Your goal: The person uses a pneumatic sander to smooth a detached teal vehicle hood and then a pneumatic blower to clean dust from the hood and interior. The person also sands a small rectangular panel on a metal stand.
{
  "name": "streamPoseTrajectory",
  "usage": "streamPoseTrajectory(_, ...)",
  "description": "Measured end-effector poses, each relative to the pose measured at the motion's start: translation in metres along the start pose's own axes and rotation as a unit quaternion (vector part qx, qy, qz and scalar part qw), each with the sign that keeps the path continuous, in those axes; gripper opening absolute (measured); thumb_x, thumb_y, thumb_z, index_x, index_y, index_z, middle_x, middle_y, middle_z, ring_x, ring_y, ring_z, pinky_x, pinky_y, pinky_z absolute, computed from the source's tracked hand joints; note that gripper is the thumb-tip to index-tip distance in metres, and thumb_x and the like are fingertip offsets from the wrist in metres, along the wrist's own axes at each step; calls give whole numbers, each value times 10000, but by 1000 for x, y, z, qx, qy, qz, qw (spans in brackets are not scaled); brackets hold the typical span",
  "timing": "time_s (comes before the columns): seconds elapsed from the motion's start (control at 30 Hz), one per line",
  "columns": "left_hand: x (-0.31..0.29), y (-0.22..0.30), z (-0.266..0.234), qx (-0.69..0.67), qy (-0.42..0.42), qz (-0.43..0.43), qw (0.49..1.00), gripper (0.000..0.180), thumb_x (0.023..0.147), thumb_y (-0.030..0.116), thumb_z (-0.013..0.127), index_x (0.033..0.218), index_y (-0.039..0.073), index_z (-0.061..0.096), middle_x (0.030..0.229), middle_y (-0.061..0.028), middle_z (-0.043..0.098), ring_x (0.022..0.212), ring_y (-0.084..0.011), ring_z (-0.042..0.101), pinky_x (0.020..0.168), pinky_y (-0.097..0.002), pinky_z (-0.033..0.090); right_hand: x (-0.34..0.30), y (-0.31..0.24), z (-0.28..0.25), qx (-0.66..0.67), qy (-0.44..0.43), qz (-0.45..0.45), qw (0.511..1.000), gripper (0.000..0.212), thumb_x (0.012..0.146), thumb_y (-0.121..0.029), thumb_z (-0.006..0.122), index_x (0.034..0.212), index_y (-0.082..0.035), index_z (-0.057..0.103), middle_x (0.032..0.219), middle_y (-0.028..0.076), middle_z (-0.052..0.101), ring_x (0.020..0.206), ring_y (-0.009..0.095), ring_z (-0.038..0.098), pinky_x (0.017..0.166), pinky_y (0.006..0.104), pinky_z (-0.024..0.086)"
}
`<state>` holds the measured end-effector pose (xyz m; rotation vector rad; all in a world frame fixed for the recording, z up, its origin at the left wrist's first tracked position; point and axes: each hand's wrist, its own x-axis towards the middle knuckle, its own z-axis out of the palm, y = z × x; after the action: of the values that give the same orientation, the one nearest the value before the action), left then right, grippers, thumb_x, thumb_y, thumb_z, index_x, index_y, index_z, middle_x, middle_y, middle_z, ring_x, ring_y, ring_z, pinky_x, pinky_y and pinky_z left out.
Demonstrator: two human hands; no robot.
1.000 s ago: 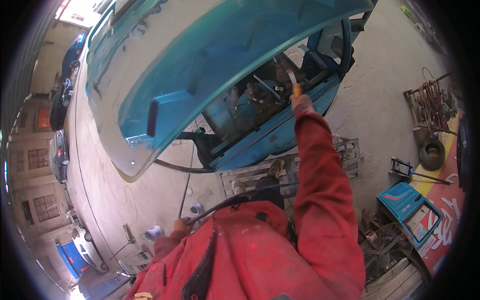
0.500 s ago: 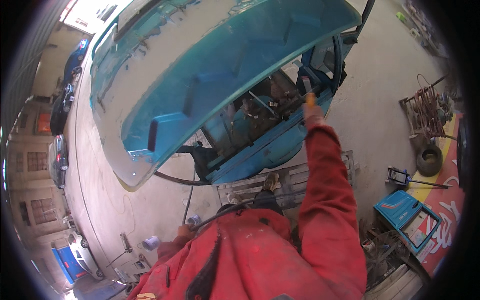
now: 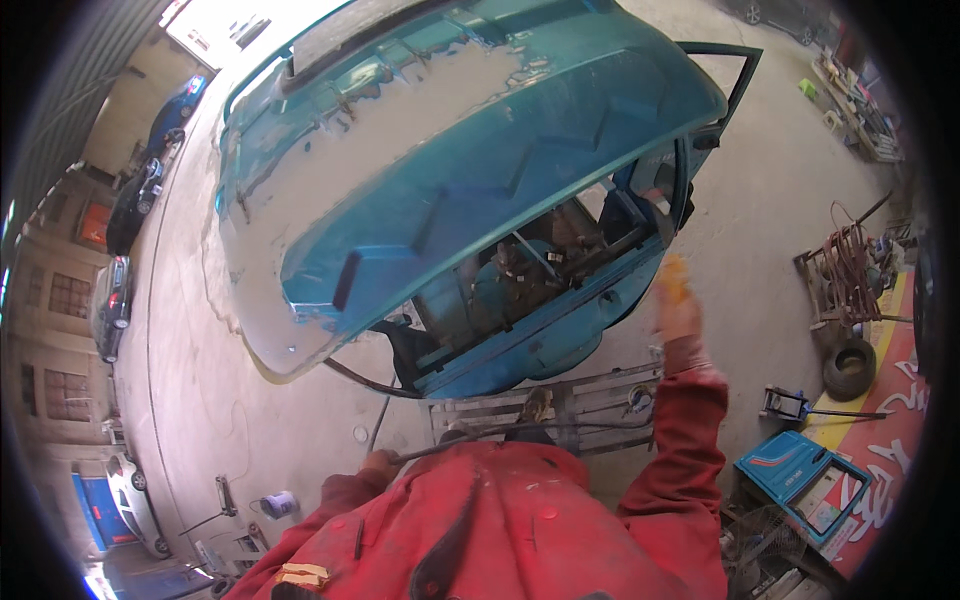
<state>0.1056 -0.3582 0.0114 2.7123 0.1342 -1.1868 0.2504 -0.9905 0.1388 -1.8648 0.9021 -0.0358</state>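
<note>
My right hand (image 3: pixel 680 315) is raised to the right of a teal vehicle cab. It is smeared by motion, and a small orange object (image 3: pixel 677 275) shows at its fingers; its kind is unclear. Low on the left, my left hand (image 3: pixel 379 463) is closed round a dark hose (image 3: pixel 540 430), which runs across in front of my red jacket toward the right. The cab's teal roof (image 3: pixel 560 140) spreads ahead of me, with a broad greyish patch (image 3: pixel 330 175) along it. Below its edge, the side door (image 3: pixel 510 350) shows an open window into a cluttered interior.
A slatted wooden platform (image 3: pixel 590 395) lies beneath me, with a shoe on it. To the right are a detached teal door (image 3: pixel 800 485), a tyre (image 3: pixel 850 368), a floor jack (image 3: pixel 785 403) and a rack of coiled hose (image 3: pixel 850 265). A white bucket (image 3: pixel 279 504) stands left; parked cars (image 3: pixel 113 310) line the far left.
My right hand has swung back and down from the cab's window area with the orange object. The view has shifted, and more of the hose shows in front of me. My left hand keeps its hold.
</note>
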Motion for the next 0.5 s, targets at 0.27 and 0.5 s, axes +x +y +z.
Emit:
streamPoseTrajectory(0.27,29,-6,18,-21,12,56,998,439,873,531,604,887,114,739,861,-193,695,873,-420,658,761,-506,516,-57,-75,50,-104,-119,-246,956,429,908,-398,665,1077,-9,602,923,213,690,876,411,671,784,494,519)
streamPoseTrajectory(0.5,31,-32,34,-19,30,51,998,468,875,586,576,891,150,746,888,-169,706,878,-410,664,770,-498,515,-23,-76,46,-97,29,-217,971,463,893,-411,694,1063,17,638,818,168,685,749,322,690,676,431,530)
